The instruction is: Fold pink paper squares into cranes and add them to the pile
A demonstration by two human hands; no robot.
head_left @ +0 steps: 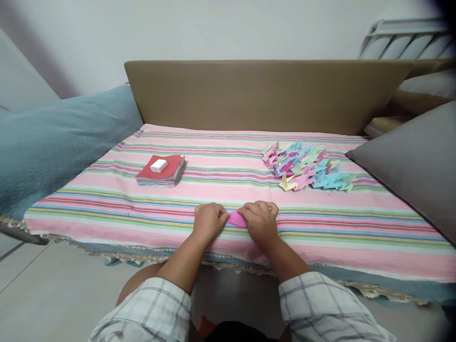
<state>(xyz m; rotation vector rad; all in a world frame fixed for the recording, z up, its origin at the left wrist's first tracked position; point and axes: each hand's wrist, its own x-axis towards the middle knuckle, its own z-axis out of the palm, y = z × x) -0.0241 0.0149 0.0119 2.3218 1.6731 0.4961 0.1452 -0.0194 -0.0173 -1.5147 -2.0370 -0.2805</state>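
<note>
Between my two hands is a small folded piece of bright pink paper [237,219], low over the striped cloth near its front edge. My left hand [210,219] pinches the paper's left end between thumb and fingers. At its right end, my right hand [260,219] is closed on it, fingers curled and partly covering it. Beyond my right hand lies a heap of folded paper cranes [302,166] in pink, blue, green, yellow and purple. To the far left sits a stack of coloured paper sheets [171,167], red on top, with a small white block [158,165] resting on it.
The pink striped cloth [213,185] covers a sofa seat. Behind it rises a brown backrest [263,97]. A blue covered armrest [71,137] bounds the left side, and a grey cushion [416,161] leans in from the right. Lace trim hangs along the front edge.
</note>
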